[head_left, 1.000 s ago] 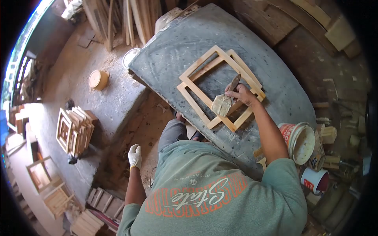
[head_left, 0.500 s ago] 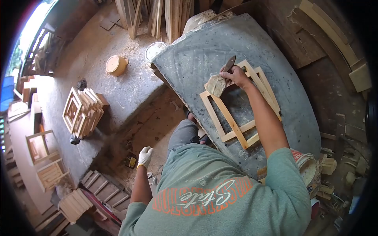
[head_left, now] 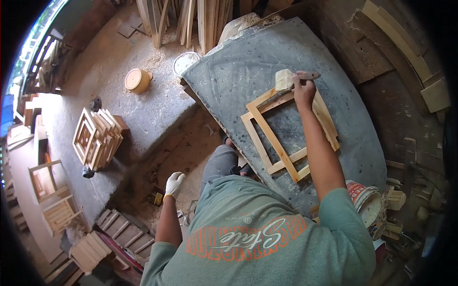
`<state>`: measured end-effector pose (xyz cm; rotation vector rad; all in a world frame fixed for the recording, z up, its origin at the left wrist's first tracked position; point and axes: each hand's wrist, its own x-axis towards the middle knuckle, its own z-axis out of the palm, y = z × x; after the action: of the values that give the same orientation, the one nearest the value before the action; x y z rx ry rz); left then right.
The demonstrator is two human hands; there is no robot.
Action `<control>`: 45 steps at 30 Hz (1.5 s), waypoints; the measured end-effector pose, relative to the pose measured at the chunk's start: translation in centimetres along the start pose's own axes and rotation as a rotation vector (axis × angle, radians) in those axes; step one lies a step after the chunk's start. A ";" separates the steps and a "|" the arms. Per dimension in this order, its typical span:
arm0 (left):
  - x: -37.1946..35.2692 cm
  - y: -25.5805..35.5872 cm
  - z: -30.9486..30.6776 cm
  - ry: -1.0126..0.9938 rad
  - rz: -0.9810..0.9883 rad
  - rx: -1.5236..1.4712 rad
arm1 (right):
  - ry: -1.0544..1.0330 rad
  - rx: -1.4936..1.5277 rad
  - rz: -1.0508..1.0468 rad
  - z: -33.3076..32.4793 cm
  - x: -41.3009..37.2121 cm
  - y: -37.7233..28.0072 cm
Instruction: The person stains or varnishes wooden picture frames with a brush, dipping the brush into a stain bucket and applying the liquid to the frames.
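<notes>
My right hand (head_left: 304, 91) is closed round the handle of a wide paintbrush (head_left: 285, 80). The brush's broad pale head points left, over the upper rail of a wooden frame (head_left: 273, 134). A second wooden frame (head_left: 259, 148) lies partly beneath the first, and both rest on the grey slab (head_left: 229, 71). My forearm crosses above their right side and hides part of it. In a white glove, my left hand (head_left: 174, 184) hangs low beside my leg, away from the slab. Its fingers are loosely bent and nothing shows in them.
Stacked small wooden frames (head_left: 98, 138) stand on the left ledge, with a round tan container (head_left: 137, 80) behind them. A white bucket (head_left: 186, 63) sits at the slab's far left corner. Another bucket (head_left: 369, 209) is by my right elbow. Timber strips (head_left: 207, 26) lean at the back.
My right hand has moved the paintbrush up and to the right along the frame's upper rail. The brush has turned, its handle now pointing right. My left hand stays low.
</notes>
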<state>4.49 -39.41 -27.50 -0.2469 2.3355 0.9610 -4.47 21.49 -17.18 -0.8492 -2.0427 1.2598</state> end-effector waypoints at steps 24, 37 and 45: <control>1.7 -2.3 0.8 -0.014 -0.026 -0.018 | -0.552 -0.555 -0.781 -11.1 3.3 1.9; 2.0 -1.4 0.8 -0.042 -0.029 0.009 | 0.257 0.406 0.157 -5.5 2.2 3.0; 2.2 0.2 0.9 -0.069 -0.013 -0.007 | 0.178 0.478 0.290 -1.3 -7.5 4.0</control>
<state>3.08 -38.55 -29.15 -0.2283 2.2662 0.9561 2.04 17.81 -21.41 -1.0010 -1.4244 1.6724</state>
